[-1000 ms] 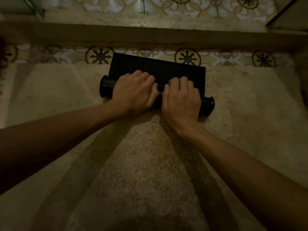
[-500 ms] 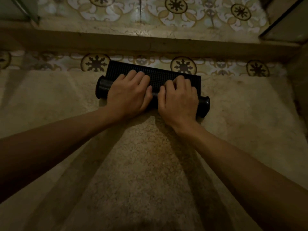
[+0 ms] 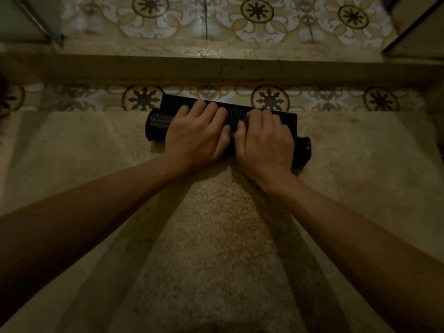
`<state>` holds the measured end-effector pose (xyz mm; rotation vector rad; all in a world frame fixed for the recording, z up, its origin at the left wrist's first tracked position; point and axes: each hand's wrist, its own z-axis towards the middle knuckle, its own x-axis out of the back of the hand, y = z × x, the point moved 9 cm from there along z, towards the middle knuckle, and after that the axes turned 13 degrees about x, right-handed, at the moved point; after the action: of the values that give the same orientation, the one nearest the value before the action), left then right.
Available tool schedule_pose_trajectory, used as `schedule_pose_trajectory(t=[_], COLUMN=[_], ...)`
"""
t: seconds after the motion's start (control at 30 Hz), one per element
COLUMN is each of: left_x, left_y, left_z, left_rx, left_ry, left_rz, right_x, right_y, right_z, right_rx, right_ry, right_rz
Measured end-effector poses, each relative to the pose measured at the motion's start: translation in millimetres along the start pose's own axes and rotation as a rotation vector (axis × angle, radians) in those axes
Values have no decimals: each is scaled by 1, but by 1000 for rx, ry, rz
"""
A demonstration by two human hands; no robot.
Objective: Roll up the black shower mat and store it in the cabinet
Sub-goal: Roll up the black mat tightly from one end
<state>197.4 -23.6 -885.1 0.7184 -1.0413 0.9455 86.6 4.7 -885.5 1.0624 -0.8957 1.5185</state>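
The black shower mat (image 3: 159,122) lies on the beige speckled floor, almost wholly rolled into a thick tube. Only a narrow flat strip remains beyond the roll, next to the patterned tile border. My left hand (image 3: 197,135) presses palm-down on the left half of the roll, fingers curled over its top. Beside it, my right hand (image 3: 264,140) presses on the right half the same way. The two thumbs nearly touch at the middle. Both roll ends stick out past my hands.
A raised stone step (image 3: 216,68) runs across just beyond the mat, with patterned tiles (image 3: 257,13) above it. A glass panel edge (image 3: 36,25) stands at the upper left and a dark-framed panel (image 3: 413,32) at the upper right. No cabinet is in view.
Both hands have pushed the roll farther from me toward the step. The flat part of the mat has shrunk to a thin strip, and the roll is thicker.
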Motion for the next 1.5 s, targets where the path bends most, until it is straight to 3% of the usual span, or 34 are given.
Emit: schedule_pose_trajectory(t=[0.27,0.5,0.8,0.93,1.03,1.1,1.27,1.5], left_x=[-10,-7,-10,-19,-22,-28,-46,-47], left_y=[-9,-18,-20,-25,-27,-29,-36,-28], left_z=[51,20,63,73,78,81,90,94], left_rx=[86,34,56,53,-62,-142,-220,-269], left_ry=[-106,1,-1,-75,-152,-281,-605,-671], left_rz=[-89,-24,-73,-103,-202,-232,-110,-97], right_x=[-4,-1,-10,-18,-24,-28,-40,-49], right_y=[10,17,13,24,32,35,39,38], right_z=[26,38,23,53,67,70,74,79], right_rx=[7,9,13,48,75,107,236,314], right_ry=[-2,89,81,-57,-129,-161,-425,-601], right_rz=[-15,-2,-17,-78,-28,28,157,180])
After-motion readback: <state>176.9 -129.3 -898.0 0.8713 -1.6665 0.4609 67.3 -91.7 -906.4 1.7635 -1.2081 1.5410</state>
